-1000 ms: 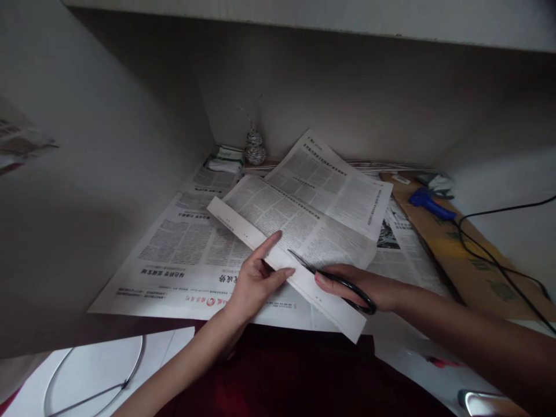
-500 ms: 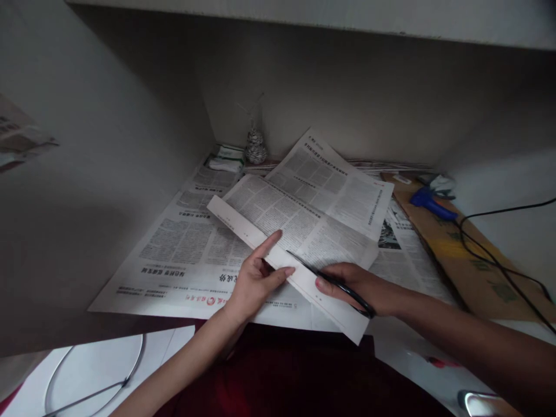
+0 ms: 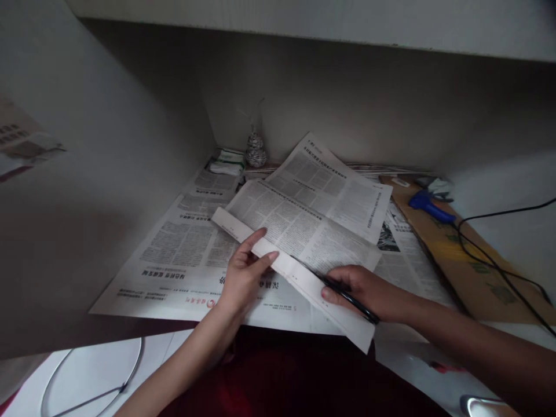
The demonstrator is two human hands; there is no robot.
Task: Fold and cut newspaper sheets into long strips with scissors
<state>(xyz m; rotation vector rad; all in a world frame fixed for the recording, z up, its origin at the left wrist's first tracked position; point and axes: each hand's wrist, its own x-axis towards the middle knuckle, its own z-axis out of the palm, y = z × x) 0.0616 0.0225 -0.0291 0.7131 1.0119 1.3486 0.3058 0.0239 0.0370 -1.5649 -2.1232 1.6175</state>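
Observation:
My left hand (image 3: 247, 266) pinches a long folded strip of newspaper (image 3: 299, 277) between thumb and fingers near its middle. The strip's white margin runs slantwise from upper left to lower right. My right hand (image 3: 362, 292) is closed round black-handled scissors (image 3: 350, 301), whose blades lie along the upper edge of the strip. Whether the blades are apart I cannot tell. Behind the strip lies a printed newspaper sheet (image 3: 321, 191) with a crease across it. Beneath everything a wider newspaper (image 3: 174, 246) covers the tabletop.
On the right lies flat brown cardboard (image 3: 490, 289) with a blue glue gun (image 3: 430, 207) and its black cord (image 3: 482, 258). A small woven vase (image 3: 256, 150) and a white-and-green packet (image 3: 228, 162) stand at the back. A shelf edge (image 3: 304, 26) hangs overhead.
My left hand has slid a little left along the strip. The strip and my right hand with the scissors have shifted slightly right and down.

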